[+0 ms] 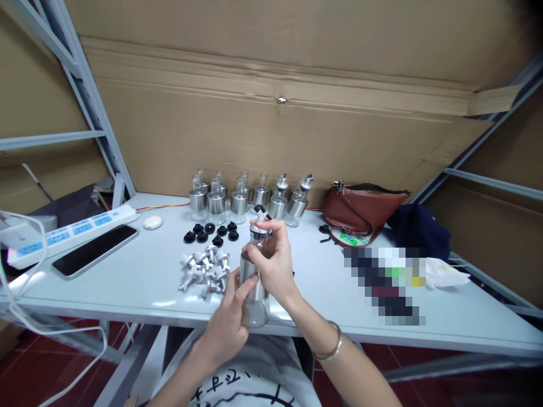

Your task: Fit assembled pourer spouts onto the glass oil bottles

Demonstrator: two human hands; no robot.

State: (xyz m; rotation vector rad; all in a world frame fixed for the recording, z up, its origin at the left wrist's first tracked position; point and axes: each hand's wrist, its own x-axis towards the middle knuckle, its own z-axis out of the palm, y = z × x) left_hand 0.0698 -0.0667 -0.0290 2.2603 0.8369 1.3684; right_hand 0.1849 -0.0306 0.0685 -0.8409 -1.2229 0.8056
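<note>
Holding the bottle: left hand (pixel 233 311) closed around the lower side of a bottle (pixel 257 314); right hand (pixel 274 260) gripping its top, fingers at the collar of the spout (pixel 262 217), thumb lower down, near the steel sleeve.
Bottle: lower centre of the frame, roughly upright, glass base over the near edge of the table (pixel 318 282); whether it touches is unclear.
Spout: seated on the bottle's neck, black tip on top.
Loose spouts (pixel 206 274): a silver heap, just left of the hands.
Black stoppers (pixel 189 237): a cluster behind that heap.
Back row (pixel 216 202): more bottles standing at frame centre, the two rightmost with spouts.
Left of frame: phone (pixel 95 250) beside a power strip (pixel 80 229).
Right of frame: brown bag (pixel 365 209), a pixelated patch in front.
</note>
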